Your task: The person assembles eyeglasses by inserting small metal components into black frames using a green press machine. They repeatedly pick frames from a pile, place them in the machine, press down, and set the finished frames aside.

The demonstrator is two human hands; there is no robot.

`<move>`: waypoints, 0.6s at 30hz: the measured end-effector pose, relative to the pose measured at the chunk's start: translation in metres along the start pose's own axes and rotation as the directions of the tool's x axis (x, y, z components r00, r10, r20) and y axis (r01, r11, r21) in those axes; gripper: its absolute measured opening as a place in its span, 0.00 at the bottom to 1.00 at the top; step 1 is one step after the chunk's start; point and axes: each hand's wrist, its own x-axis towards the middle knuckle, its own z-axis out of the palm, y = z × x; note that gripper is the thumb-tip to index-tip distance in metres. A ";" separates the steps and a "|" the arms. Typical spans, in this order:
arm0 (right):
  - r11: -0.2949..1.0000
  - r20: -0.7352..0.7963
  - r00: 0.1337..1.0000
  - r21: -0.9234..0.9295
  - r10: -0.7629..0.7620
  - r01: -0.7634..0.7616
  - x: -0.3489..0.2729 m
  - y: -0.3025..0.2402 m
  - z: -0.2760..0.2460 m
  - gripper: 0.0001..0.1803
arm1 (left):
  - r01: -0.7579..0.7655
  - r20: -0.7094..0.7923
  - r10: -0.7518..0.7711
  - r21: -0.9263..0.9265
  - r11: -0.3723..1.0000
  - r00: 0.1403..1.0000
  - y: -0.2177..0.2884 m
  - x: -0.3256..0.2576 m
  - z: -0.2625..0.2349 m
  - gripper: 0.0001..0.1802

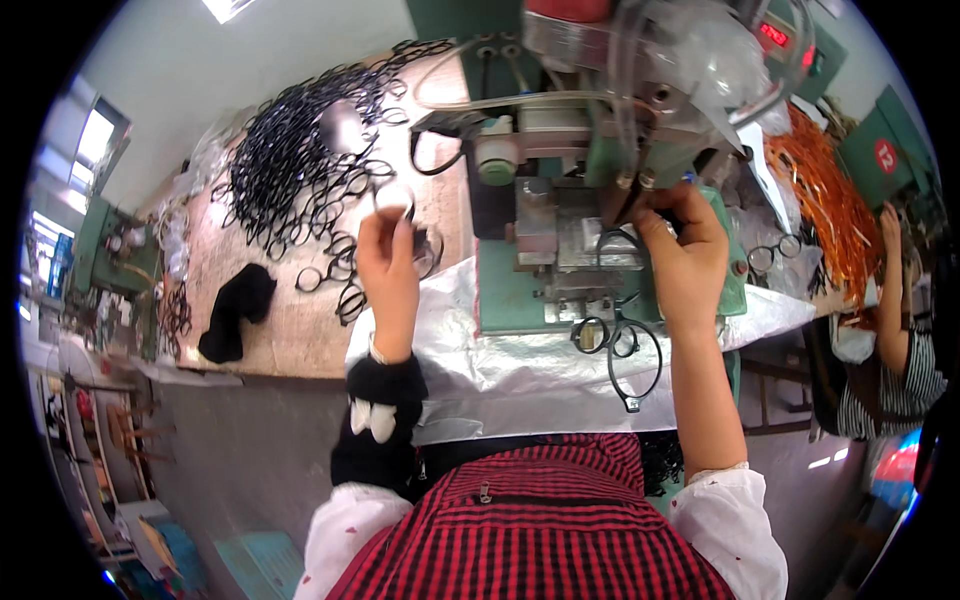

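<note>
On the left, over the worktable, my left hand is closed on a black eyeglass frame; part of its round rim shows beside the fingers, blurred. My right hand is at the green bench machine, fingers pinched together just under the machine's head. A dark curved rim, seemingly of another black eyeglass frame, runs to those fingertips; the rest is hidden by the hand and tooling. Below the metal fixture, black eyeglass frames hang at the machine's front edge.
A big heap of black eyeglass frames covers the table's back left. A black cloth lies near its front edge. Silvery sheeting spreads under the machine. Right of it are orange strips and a co-worker's arm.
</note>
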 end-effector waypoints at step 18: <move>0.746 0.239 0.923 0.543 0.302 -0.385 -0.018 -0.064 -0.005 0.32 | -0.427 0.097 0.512 -0.432 0.794 0.853 0.162 0.002 0.068 0.08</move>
